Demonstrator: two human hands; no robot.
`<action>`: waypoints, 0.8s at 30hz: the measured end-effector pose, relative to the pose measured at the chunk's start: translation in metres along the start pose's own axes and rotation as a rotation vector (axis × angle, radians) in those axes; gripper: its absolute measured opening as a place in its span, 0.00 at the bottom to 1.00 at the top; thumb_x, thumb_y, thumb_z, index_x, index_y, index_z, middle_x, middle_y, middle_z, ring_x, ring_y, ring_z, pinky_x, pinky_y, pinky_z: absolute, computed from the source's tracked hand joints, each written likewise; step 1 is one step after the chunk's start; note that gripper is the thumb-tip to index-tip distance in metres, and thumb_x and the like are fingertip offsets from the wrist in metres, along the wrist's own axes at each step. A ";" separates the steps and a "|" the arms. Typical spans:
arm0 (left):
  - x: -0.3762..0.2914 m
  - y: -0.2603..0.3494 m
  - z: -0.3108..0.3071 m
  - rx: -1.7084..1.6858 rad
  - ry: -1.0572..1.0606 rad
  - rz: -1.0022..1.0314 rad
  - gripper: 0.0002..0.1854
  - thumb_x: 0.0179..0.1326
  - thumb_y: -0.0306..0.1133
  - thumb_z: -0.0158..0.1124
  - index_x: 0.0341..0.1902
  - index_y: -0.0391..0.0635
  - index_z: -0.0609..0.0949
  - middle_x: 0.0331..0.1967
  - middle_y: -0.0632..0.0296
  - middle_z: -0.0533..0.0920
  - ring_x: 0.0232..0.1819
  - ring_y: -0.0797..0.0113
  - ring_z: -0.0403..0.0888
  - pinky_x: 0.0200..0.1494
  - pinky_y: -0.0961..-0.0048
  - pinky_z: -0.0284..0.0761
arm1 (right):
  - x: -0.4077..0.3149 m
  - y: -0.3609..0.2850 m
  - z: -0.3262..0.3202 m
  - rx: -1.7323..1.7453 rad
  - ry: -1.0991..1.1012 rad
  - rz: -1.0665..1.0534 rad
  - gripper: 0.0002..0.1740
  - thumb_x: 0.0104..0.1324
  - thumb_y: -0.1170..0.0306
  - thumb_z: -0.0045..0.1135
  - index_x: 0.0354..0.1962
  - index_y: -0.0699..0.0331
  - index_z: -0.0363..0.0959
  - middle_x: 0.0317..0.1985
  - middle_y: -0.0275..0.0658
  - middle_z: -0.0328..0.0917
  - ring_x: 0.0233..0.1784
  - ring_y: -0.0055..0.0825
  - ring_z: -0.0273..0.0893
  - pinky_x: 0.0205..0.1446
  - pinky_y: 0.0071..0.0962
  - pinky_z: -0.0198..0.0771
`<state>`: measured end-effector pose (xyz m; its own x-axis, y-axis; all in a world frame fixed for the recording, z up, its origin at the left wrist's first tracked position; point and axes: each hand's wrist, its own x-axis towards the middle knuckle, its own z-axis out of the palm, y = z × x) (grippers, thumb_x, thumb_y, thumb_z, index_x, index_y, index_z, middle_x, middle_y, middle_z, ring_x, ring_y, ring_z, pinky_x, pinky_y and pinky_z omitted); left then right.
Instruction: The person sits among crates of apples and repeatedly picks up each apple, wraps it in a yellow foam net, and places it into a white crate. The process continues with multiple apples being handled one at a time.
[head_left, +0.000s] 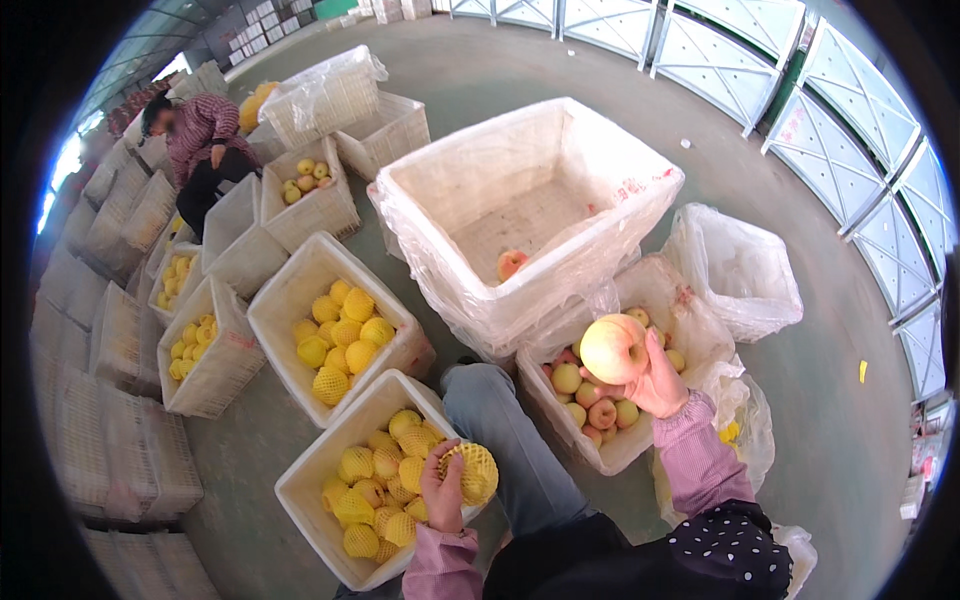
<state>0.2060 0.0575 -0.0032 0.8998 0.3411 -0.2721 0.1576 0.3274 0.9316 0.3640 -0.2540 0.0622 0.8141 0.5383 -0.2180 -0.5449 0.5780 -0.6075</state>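
My right hand (661, 384) grips a bare pale yellow-and-pink apple (615, 348), lifted over a lined crate (541, 420) of loose apples. Between the fingers of my left hand (442, 491) is a yellow foam fruit net (477, 474), above the right rim of a white plastic crate (300, 517). Whether that net has fruit inside, I cannot tell. Apples in yellow foam nets (360, 540) fill much of the crate below it.
A large white crate (480, 180) containing one apple (511, 264) stands ahead. Another crate (262, 307) of netted fruit is at left. A plastic-lined crate (757, 262) sits right, near a clear bag (750, 427). A person (206, 142) sits among crates at far left.
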 end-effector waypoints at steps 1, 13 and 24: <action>0.002 0.000 0.001 -0.012 0.000 -0.009 0.11 0.67 0.26 0.56 0.52 0.39 0.77 0.42 0.64 0.79 0.42 0.77 0.76 0.46 0.80 0.73 | 0.001 0.001 -0.007 -0.004 0.027 -0.008 0.40 0.71 0.39 0.33 0.69 0.57 0.48 0.66 0.50 0.60 0.64 0.53 0.67 0.58 0.48 0.74; 0.019 -0.012 -0.012 0.052 0.094 -0.076 0.12 0.67 0.24 0.54 0.52 0.37 0.77 0.45 0.62 0.79 0.45 0.75 0.75 0.49 0.78 0.72 | 0.023 -0.001 -0.032 -0.088 -0.001 -0.047 0.31 0.70 0.63 0.50 0.66 0.64 0.52 0.63 0.45 0.64 0.64 0.38 0.68 0.63 0.45 0.72; 0.024 -0.039 -0.063 -0.033 0.285 -0.197 0.12 0.66 0.22 0.54 0.52 0.38 0.78 0.43 0.64 0.78 0.43 0.74 0.76 0.48 0.78 0.73 | 0.211 -0.143 0.123 -1.199 -0.395 -0.199 0.44 0.52 0.62 0.67 0.64 0.61 0.56 0.56 0.44 0.69 0.58 0.34 0.71 0.61 0.34 0.70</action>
<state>0.1956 0.1081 -0.0610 0.7030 0.4990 -0.5067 0.2997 0.4383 0.8474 0.5887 -0.1478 0.1972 0.6334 0.7705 0.0716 0.2689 -0.1324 -0.9540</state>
